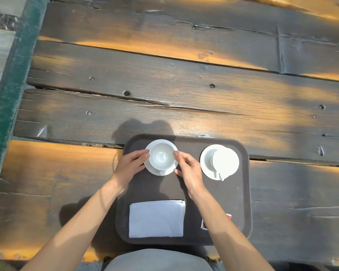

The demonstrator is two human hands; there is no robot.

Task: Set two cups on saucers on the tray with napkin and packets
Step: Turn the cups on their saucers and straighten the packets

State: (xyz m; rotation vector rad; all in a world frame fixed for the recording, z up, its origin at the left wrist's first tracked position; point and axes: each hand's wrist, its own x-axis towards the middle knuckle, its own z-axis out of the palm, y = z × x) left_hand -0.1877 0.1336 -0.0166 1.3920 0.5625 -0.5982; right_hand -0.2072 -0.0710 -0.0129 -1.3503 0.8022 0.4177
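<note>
Cup (161,156) between both hands' fingers (143,155).

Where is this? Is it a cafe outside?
Probably an outdoor cafe or terrace, though I can't be sure. Patchy sunlight falls on a weathered plank table, and a dark serving tray holds two white cups on saucers, plus a folded napkin.

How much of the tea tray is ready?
Nearly all. The napkin lies on the tray, and a packet peeks out beside the right arm. The right cup sits on its saucer. The left hand and right hand are at the left cup, already on its saucer. Left: let go.
</note>
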